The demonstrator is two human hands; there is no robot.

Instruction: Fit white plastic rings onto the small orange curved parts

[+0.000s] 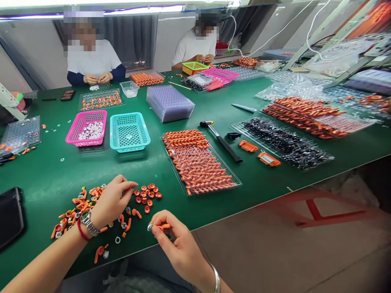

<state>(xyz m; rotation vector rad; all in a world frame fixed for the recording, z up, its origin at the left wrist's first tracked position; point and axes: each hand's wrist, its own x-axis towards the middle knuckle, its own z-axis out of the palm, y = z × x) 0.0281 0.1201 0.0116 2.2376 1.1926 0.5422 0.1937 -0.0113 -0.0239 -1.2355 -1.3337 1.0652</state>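
Observation:
My left hand (113, 200), with a watch and a red band at the wrist, is over the near table beside a cluster of small round orange caps (147, 194). Its thumb and forefinger come together at the cluster's left edge; whatever is between them is hidden. My right hand (179, 244) pinches an orange earbud-shaped part (165, 226) with a silvery round end, just above the table's front edge. Under and around my left wrist lies a pile of loose orange earbud-shaped parts (62, 224), mixed with small yellow and silvery pieces. A white ring (117, 240) lies between my hands.
On the green table (146, 169) stand a pink basket (71, 134) of white pieces and a turquoise basket (130, 148). A tray of orange parts (198, 162), a hammer (226, 145) and a tray of black parts (284, 140) lie rightward. A phone (10, 215) is left. Two people sit opposite.

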